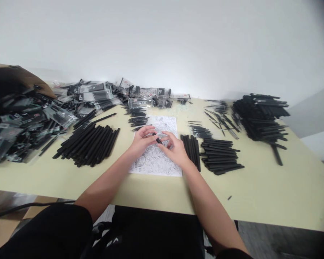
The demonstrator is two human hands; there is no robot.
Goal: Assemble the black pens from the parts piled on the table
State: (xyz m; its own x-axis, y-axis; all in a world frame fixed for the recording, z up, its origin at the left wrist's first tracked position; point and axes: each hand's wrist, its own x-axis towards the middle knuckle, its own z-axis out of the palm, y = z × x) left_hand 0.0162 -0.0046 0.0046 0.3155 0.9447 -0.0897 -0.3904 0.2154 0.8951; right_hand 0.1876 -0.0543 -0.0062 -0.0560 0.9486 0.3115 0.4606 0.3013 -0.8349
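Note:
A short black pen [157, 138] is held between my two hands, over a sheet of paper covered in scribbles [153, 167]. My left hand [143, 141] pinches its upper end with thumb and fingertips. The lower end sits between the thumb and fingers of my right hand [175, 146]. Just right of that hand, black pen barrels [191, 151] lie side by side. Left of my left hand is a heap of similar black barrels [90, 145]. Thin black refills [137, 117] are stacked behind the left hand.
Clear plastic packets [94, 94] pile up along the back left, beside a brown box [18, 77]. More barrels [220, 154] lie at the right, with thin refills [202, 131] behind them. A tall stack of black pens [261, 115] stands far right. A small black piece [229, 198] lies near the front edge.

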